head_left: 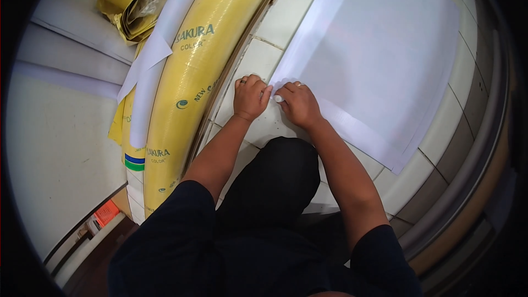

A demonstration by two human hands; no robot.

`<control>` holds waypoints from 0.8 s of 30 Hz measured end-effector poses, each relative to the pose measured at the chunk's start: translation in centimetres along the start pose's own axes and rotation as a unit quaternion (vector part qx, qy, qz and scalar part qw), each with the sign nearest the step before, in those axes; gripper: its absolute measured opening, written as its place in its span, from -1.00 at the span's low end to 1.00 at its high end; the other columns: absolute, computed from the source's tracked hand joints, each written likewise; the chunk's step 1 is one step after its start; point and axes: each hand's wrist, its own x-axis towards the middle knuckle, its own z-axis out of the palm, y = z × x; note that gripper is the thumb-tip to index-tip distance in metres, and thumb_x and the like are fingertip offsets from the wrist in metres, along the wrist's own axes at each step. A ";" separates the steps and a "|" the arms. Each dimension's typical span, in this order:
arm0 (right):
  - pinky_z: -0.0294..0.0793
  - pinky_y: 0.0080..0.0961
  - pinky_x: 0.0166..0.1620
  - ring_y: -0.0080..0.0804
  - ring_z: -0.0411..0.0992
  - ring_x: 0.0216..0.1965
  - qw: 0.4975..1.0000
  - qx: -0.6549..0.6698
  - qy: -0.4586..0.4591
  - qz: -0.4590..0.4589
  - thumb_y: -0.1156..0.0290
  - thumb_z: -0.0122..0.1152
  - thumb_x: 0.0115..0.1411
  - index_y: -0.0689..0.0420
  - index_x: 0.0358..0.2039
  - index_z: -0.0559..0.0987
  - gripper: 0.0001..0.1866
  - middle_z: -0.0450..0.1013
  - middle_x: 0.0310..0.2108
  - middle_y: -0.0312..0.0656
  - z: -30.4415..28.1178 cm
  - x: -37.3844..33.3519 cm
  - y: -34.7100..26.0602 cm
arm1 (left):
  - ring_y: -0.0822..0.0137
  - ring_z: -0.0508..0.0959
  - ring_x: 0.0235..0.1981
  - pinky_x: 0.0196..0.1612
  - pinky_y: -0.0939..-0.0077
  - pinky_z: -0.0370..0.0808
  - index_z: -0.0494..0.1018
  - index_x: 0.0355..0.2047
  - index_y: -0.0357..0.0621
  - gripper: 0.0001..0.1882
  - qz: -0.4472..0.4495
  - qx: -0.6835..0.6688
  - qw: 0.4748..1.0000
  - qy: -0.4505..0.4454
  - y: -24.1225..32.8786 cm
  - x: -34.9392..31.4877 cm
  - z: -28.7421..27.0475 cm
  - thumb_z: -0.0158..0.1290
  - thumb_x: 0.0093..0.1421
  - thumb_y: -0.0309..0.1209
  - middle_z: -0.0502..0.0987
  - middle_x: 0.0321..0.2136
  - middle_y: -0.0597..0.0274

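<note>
**Left hand (251, 99) and right hand (300, 105) at the near left corner of a white sheet (385, 55)**

The sheet lies flat on the tiled floor (280, 22), spreading from my fingers toward the far right, with a paler band along its left and near edges. My hands are close together at its corner, just in front of my bent knee (283, 170) in black cloth. My right hand is closed, thumb against fingers, with a small white piece (279, 99) pinched between them; I can't tell if that piece is part of the sheet. My left hand is loosely curled, its thumb pointing right to the corner, and I can't tell whether it grips anything. I have a ring on each hand.

To my left, a big yellow roll (206, 38) with dark print runs from near to far. Beside it on its left is a length of white paper (144, 99) with a loose pointed flap. Farther off on the left sits a crumpled yellow wrapper (118, 0) with clear plastic (157, 0) in it. At the near left, something red (106, 213) rests beside a pale panel (66, 148).
</note>
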 end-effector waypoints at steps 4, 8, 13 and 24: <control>0.44 -0.21 -0.10 -0.13 0.46 -0.23 0.999 -0.035 -0.013 -0.024 0.54 0.25 -0.03 0.09 -0.30 0.60 -0.78 0.49 -0.33 -0.19 -0.1 0.6 0.3 | 0.12 0.43 -0.25 -0.07 0.19 0.26 0.44 -0.51 -0.07 -0.78 -0.001 0.004 1.000 -0.013 -0.2 -0.1 -0.3 0.19 0.18 -0.29 0.45 -0.34 0.21; 0.46 -0.22 -0.13 -0.15 0.47 -0.24 0.995 -0.064 -0.047 -0.067 0.51 0.23 -0.01 0.08 -0.31 0.61 -0.80 0.49 -0.34 -0.20 -0.5 0.6 -0.2 | 0.13 0.43 -0.25 -0.06 0.19 0.26 0.42 -0.53 -0.05 -0.76 -0.004 0.001 1.000 -0.016 -0.3 0.1 -0.3 0.20 0.18 -0.26 0.44 -0.35 0.22; 0.47 -0.22 -0.13 -0.15 0.48 -0.26 0.996 -0.073 -0.040 -0.034 0.49 0.23 0.01 0.10 -0.33 0.60 -0.83 0.48 -0.36 -0.18 -0.1 0.5 -0.2 | 0.15 0.46 -0.26 -0.01 0.19 0.27 0.49 -0.50 -0.04 -0.76 -0.018 0.021 0.999 -0.027 -0.2 0.1 -0.2 0.13 0.21 -0.20 0.47 -0.34 0.23; 0.47 -0.16 -0.21 -0.05 0.47 -0.33 0.997 -0.079 -0.008 0.000 0.49 0.24 0.05 0.14 -0.37 0.56 -0.90 0.47 -0.39 -0.08 0.6 -0.1 -0.4 | 0.12 0.43 -0.27 -0.06 0.18 0.25 0.45 -0.49 -0.04 -0.78 -0.012 -0.005 1.000 -0.011 -0.2 0.0 0.0 0.09 0.24 -0.23 0.45 -0.35 0.21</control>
